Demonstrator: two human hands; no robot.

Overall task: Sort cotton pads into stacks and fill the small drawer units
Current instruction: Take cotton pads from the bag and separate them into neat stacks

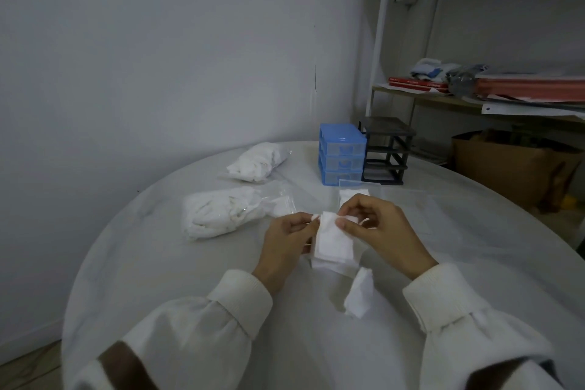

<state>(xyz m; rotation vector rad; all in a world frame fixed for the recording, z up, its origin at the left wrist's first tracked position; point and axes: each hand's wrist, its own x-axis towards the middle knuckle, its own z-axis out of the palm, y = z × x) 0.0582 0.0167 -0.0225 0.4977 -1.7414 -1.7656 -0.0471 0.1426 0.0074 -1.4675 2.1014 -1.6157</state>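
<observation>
**Both hands hold the pad stack over the desk**

I see the left hand (286, 237) and the right hand (376, 226) together above the middle of the round white desk (158, 263). Between them is a small stack of cotton pads (334, 242). The fingers of the left hand pinch its upper left corner, and the thumb and fingers of the right hand pinch its top edge. The lower end of the stack seems to rest on the desk.

One loose pad (359, 293) lies just in front of the stack, near the right sleeve. To the left of the hands lie two clear bags of pads, the nearer bag (221, 214) and the farther bag (258, 161). At the far side of the desk stands the blue drawer unit (342, 153), with its drawers in, and the black drawer frame (387, 150) touches it on the right. Behind the right hand I see another white pile (353, 195) in a clear tray, partly hidden.
</observation>
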